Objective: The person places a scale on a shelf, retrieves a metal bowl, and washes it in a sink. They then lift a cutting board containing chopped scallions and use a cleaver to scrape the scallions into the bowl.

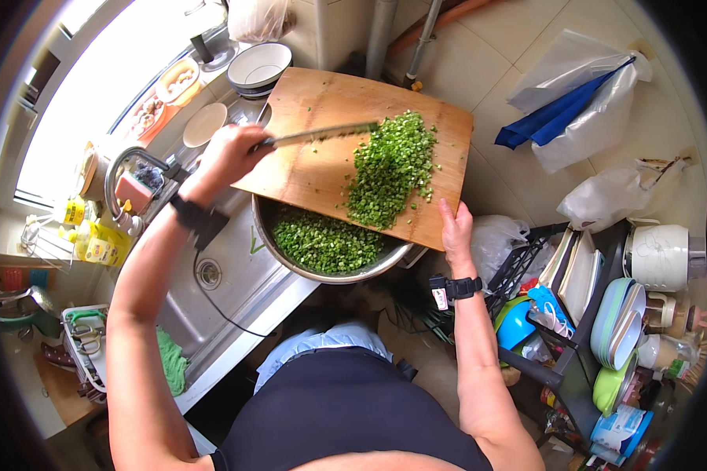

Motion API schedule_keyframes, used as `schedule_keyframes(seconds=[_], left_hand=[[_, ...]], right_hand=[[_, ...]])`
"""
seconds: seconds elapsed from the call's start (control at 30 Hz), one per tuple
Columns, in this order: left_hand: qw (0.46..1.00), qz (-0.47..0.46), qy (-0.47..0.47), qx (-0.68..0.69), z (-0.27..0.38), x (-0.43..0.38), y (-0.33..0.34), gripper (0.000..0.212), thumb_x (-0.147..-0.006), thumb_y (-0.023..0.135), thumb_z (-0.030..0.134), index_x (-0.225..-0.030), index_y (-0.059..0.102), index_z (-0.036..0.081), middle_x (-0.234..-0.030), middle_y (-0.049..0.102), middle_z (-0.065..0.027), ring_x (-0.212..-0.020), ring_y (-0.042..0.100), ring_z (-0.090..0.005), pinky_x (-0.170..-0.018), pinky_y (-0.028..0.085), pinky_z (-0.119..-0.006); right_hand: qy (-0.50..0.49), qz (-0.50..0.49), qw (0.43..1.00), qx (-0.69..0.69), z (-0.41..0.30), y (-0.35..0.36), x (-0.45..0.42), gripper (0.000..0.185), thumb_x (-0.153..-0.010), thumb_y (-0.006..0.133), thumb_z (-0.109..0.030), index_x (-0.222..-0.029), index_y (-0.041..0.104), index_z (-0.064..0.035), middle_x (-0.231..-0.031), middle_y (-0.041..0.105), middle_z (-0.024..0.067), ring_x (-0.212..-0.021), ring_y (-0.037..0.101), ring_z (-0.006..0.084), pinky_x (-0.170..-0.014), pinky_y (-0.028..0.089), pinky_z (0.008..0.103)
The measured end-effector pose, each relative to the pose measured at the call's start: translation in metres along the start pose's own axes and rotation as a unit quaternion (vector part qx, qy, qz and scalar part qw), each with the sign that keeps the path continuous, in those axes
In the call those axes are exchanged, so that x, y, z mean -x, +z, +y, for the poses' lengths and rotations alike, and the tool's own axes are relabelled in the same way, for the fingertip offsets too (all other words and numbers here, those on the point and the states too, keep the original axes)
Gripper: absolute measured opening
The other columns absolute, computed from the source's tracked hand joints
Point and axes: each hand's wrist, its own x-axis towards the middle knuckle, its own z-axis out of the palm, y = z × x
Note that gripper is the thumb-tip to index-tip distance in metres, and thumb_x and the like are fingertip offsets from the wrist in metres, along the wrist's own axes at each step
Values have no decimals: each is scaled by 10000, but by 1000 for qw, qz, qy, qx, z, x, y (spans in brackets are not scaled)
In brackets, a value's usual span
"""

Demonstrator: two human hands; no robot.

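Note:
My left hand (235, 153) grips the dark handle of a kitchen knife (324, 134), its blade lying across a wooden cutting board (306, 106). The blade's tip meets the edge of a heap of chopped green vegetable (392, 171), possibly scallion or chives. At the board's lower right corner, my right hand (458, 229) holds the edge, thumb on top and fingers partly hidden. Below the board's near edge is a round metal basin (330, 279), partly covered by it. More chopped greens (330, 241) lie inside the basin.
A stainless steel sink (230, 294) with a curved faucet (124, 171) is on the left. White bowls (260, 66) stand beyond the board's far left corner. A black shelf rack (560, 377) crowded with dishes is at right. Plastic bags (618, 194) hang on the tiled wall.

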Motion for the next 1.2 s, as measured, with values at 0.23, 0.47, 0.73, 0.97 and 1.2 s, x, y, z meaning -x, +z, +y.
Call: schedule_keyframes(seconds=[0.23, 0.47, 0.73, 0.97, 1.2], left_hand=[[995, 19, 97, -31, -23, -144, 51, 179, -826, 687, 216, -880, 666, 47, -812, 630, -140, -782, 619, -356, -687, 502, -429], [990, -10, 141, -22, -36, -193, 86, 167, -799, 710, 183, -903, 695, 52, -858, 674, -101, -800, 645, -337, -710, 521, -428], [981, -93, 171, 2, -45, -149, 56, 138, -798, 723, 148, -857, 675, 33, -824, 657, -132, -732, 632, -342, -660, 508, -409], [986, -105, 121, 54, -51, -73, 33, 118, -810, 699, 144, -854, 684, 35, -791, 645, -126, -732, 628, -341, -664, 503, -410], [988, -112, 81, 69, -44, -11, 18, 115, -823, 687, 143, -884, 706, 48, -825, 658, -98, -735, 647, -312, -669, 517, -390]], right_hand=[[9, -7, 1000, -5, 7, 0, -6, 308, -967, 622, -205, -1144, 588, 45, -1060, 657, 55, -932, 567, 117, -868, 452, 265], [5, 1, 1000, -15, 5, 5, -9, 307, -962, 630, -199, -1144, 587, 45, -1053, 653, 48, -926, 562, 109, -863, 449, 262], [17, -2, 1000, -7, 8, 6, -8, 301, -958, 639, -220, -1111, 595, 35, -1019, 648, 34, -901, 550, 95, -842, 450, 256], [33, 3, 999, -9, 1, 11, -5, 274, -966, 628, -205, -1100, 597, 32, -1026, 646, 33, -906, 550, 90, -850, 445, 244], [39, -4, 999, -10, 2, 12, -4, 292, -973, 617, -222, -1121, 601, 30, -1048, 646, 28, -929, 553, 94, -866, 441, 251]])
